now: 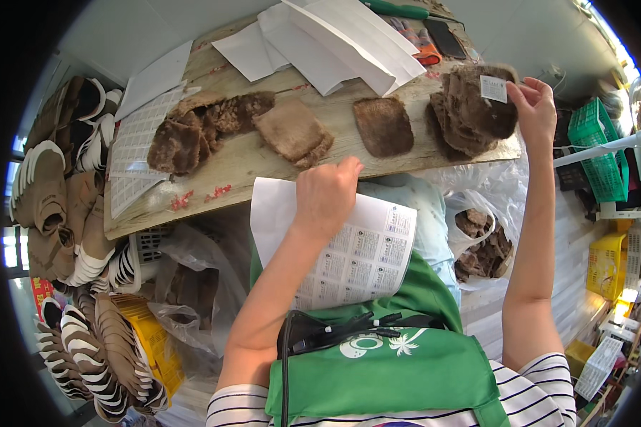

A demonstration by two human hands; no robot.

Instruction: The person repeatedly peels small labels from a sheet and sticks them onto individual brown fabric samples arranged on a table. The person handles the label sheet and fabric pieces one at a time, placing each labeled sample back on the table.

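My left hand (329, 192) is closed at the near edge of the table, gripping the upper part of a white sheet of printed labels (367, 257). The sheet hangs over my lap, partly covered by my forearm. At the table's right end, my right hand (535, 107) pinches the edge of a small white label (493, 89). That label lies against the top piece of a stack of brown furry pads (470, 117). Left of the stack, a single brown furry pad (383, 127) lies flat, with a few lighter pads (292, 132) farther left.
More furry pads (181, 142) sit on label sheets (141, 135) at left. White papers (327, 43), a phone (445, 39) and gloves (420, 43) lie at the back. Plastic bags of brown pieces (481, 235) stand below; stacked shoe parts (85, 341) crowd the left.
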